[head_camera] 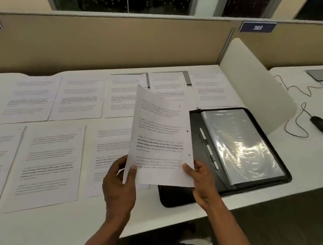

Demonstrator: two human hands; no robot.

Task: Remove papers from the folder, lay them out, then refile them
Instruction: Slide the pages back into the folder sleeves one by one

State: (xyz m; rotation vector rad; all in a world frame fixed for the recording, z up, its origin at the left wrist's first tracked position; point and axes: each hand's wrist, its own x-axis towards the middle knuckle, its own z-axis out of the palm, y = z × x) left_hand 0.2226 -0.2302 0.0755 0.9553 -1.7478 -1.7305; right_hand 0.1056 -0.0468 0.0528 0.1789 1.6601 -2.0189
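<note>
A printed sheet of paper (160, 138) with punch holes on its right edge is held upright above the desk. My left hand (120, 182) grips its lower left corner and my right hand (200, 178) pinches its lower right corner. An open black folder (256, 120) with clear plastic sleeves (240, 144) and a metal clip (208, 147) lies to the right, partly under the sheet. Several printed pages lie flat in two rows across the desk, such as one page (50, 164) at the near left and another page (166, 85) at the back.
A beige partition wall (105, 42) runs along the back of the white desk (66, 226). A white curved divider (260, 83) stands right of the folder. Beyond it lie a black mouse (321, 124) and its cable (296, 124). The desk's front edge is close to me.
</note>
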